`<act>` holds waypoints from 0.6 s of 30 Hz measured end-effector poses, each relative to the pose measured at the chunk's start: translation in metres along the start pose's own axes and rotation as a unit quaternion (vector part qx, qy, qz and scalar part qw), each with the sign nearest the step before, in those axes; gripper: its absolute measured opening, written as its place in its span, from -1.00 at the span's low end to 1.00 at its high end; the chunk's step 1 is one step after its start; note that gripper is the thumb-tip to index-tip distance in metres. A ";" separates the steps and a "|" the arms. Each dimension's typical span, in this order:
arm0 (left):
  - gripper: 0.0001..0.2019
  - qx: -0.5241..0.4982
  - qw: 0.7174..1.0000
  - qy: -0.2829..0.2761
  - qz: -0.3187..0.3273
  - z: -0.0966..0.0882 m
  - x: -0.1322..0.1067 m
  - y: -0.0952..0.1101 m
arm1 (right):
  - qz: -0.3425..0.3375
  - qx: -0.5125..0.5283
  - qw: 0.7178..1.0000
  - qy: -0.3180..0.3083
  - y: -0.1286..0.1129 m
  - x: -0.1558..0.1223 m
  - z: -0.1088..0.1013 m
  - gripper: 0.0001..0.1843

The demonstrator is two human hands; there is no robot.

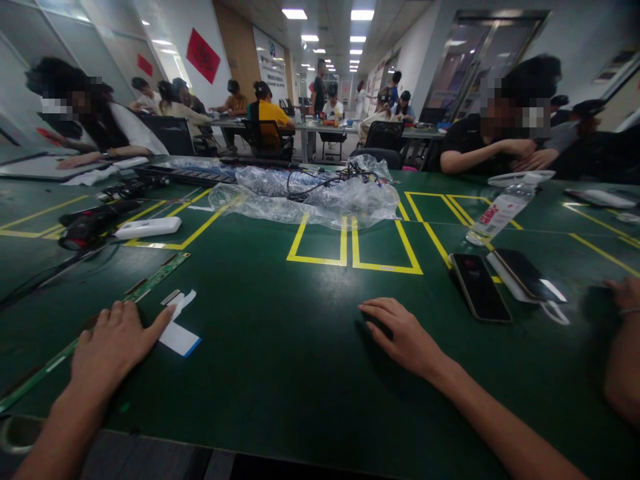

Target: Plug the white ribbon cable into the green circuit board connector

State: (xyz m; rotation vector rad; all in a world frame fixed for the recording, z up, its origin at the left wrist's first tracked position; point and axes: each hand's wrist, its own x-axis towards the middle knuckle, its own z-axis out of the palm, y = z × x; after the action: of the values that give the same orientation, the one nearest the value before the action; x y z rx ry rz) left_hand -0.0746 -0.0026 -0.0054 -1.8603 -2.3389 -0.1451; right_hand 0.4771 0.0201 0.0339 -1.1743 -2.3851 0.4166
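My left hand [113, 340] lies flat with the thumb spread, over the middle of a long, narrow green circuit board [157, 277]. The hand hides part of the board, which shows again at the lower left. Touching or just beside my thumb is a white flat ribbon cable [179, 338] with a blue end; I cannot tell which. My right hand [400, 333] rests near the middle of the green table [280, 373], palm down, its fingers loosely stretched out and nothing held in them.
Crumpled clear plastic bags [320, 200] and black cables [340, 177] lie across the middle. Two phones [483, 287], [530, 275] and a tilted water bottle [503, 210] are at the right. A white device [149, 228] sits at the left. Another person's arm [623, 360] reaches in at the right edge.
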 end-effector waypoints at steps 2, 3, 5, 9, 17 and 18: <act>-0.11 0.017 0.998 -0.006 -0.065 -0.002 -0.001 0.003 | -0.002 -0.001 1.000 -0.001 0.000 -0.001 -0.001 -0.61; -0.06 0.028 0.996 -0.010 -0.088 -0.004 -0.001 0.007 | -0.003 -0.002 1.000 -0.001 0.000 -0.001 -0.002 -0.61; -0.06 0.031 0.998 -0.017 -0.058 -0.007 -0.001 0.018 | -0.004 -0.002 1.000 0.001 0.001 -0.002 -0.003 -0.61; -0.26 -0.007 0.998 -0.047 0.046 -0.010 0.002 0.051 | -0.002 -0.002 1.000 0.003 0.001 -0.003 -0.005 -0.62; -0.46 -0.078 0.950 -0.065 0.295 -0.021 -0.005 0.196 | 0.014 -0.014 1.000 -0.003 -0.001 -0.001 -0.002 -0.61; -0.48 -0.089 0.939 -0.065 0.326 -0.022 -0.007 0.216 | 0.017 -0.015 1.000 -0.004 0.000 0.000 -0.002 -0.60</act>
State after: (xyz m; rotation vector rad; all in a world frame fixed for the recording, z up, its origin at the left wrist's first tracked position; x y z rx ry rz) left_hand 0.1389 0.0364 0.0119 -2.6920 -1.6893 -0.1588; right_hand 0.4781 0.0198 0.0351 -1.2307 -2.3879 0.3988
